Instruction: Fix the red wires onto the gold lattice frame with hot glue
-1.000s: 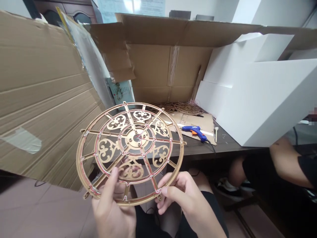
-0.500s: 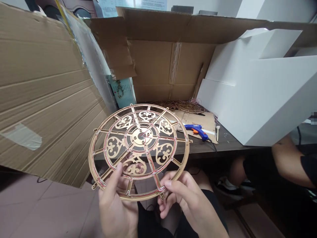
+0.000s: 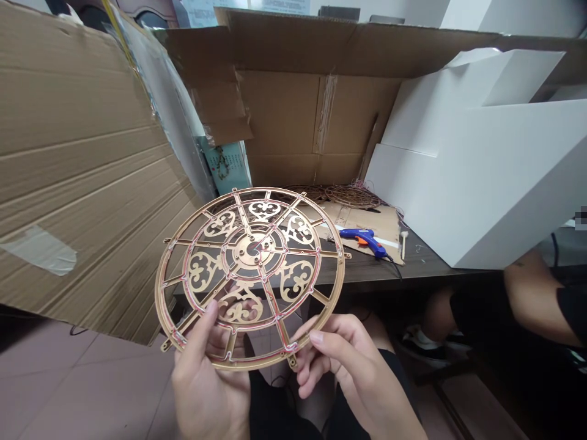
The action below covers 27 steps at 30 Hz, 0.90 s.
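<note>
A round, gold-coloured openwork frame [image 3: 241, 253] with spokes, rings and scrolled heart shapes is tilted in front of me. Thin red and white wires run along its rings and several spokes. My left hand [image 3: 211, 385] grips the near left rim, thumb on top and fingers underneath, partly seen through the gaps. At the near right rim my right hand [image 3: 355, 366] is closed on the frame's edge, its thumb above, beside a small tab where wires gather. Its index finger is mostly hidden by the rim.
A blue glue gun [image 3: 364, 239] lies on a flat cardboard piece [image 3: 387, 217] on the dark table [image 3: 426, 263]. Behind are wire-covered round frames [image 3: 353, 197]. Cardboard panels [image 3: 87, 153] and a white box [image 3: 486, 177] enclose the area. Another person's arm [image 3: 536, 293] is at right.
The frame and my left hand have shifted slightly left. My right hand stays near the same place, its thumb now a little farther from the wired tab along the rim.
</note>
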Motion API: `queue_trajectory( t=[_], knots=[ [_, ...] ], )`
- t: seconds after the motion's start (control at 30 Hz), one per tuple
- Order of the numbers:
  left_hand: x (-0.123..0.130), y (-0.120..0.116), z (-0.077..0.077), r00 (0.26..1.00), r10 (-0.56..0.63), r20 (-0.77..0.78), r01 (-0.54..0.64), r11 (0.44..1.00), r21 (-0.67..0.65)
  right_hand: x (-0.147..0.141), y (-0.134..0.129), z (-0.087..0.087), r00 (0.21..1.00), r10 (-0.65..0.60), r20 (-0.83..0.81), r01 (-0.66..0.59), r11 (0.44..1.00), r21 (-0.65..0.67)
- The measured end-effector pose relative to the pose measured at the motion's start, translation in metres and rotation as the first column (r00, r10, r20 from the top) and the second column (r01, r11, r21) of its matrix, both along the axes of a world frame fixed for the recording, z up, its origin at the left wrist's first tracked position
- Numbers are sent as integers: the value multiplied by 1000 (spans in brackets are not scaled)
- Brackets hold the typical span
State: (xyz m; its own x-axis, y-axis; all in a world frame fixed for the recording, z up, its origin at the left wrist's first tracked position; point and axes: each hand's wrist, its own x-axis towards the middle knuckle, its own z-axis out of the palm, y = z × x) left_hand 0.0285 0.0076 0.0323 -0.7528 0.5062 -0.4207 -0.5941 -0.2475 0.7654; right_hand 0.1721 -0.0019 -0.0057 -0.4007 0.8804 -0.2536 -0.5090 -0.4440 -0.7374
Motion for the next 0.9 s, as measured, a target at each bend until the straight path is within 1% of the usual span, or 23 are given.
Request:
queue_trajectory(
  t=[0.07,0.13,0.3,0.43,0.77,0.9],
  knots=[
    [0,0,1,999,13,33,-14,1000,22,-1,0,1,1000,10,-19,-10,1000,-10],
    [0,0,2,998,3,59,-5,999,33,-2,-1,2,999,23,-41,-24,1000,-20],
    [1,-1,4,999,-38,38,37,999,15,-2,-2,1,998,55,-43,-57,997,-45],
    [4,-2,5,998,-47,35,47,999,22,-3,-2,2,998,48,-49,-51,996,-71],
    [5,-5,5,996,-55,-63,58,997,42,-2,-4,-1,998,66,11,-66,998,-20],
    [5,-6,3,991,-81,-107,83,996,14,-4,-3,-1,997,52,60,-51,998,-20]
  ],
)
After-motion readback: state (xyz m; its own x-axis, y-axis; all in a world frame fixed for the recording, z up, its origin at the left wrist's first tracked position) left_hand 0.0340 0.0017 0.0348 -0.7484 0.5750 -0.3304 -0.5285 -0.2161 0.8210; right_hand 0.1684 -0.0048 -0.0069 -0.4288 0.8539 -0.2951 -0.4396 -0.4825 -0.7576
